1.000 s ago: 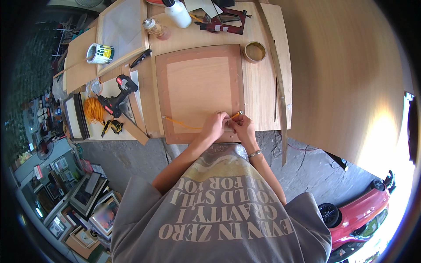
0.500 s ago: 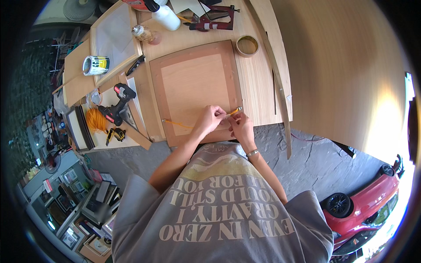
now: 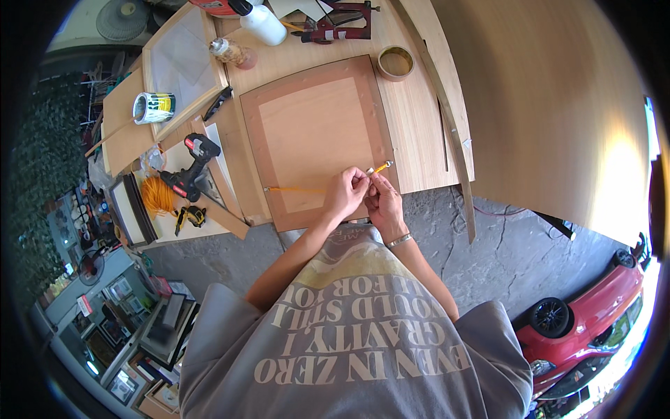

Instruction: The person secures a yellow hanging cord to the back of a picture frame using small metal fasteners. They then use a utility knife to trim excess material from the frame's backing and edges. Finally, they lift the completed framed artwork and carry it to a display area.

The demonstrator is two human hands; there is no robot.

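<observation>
A framed panel point(image 3: 314, 133) lies face down on the wooden worktop, its back bordered with brown tape. An orange cord point(image 3: 296, 190) runs across its near part, from a small metal fitting point(image 3: 266, 188) at the left edge toward another metal fitting point(image 3: 389, 163) at the right edge. Close to the right fitting, my left hand point(image 3: 345, 195) pinches the cord between thumb and fingers. Beside it my right hand point(image 3: 386, 204) is closed on the cord too, fingertips almost touching the left ones. Fingers hide the cord's end and any knot there.
Left of the panel lie a cordless drill point(image 3: 197, 167), a coil of orange cord point(image 3: 158, 195) and a white can point(image 3: 154, 107). Beyond it stand a spray bottle point(image 3: 262, 24) and a red staple gun point(image 3: 340, 28). A tape roll point(image 3: 396, 63) and a long wooden strip point(image 3: 450, 115) are at right.
Both hands have drawn closer together at the cord by the right fitting, and my right fingers have curled in more. The whole view has shifted slightly.
</observation>
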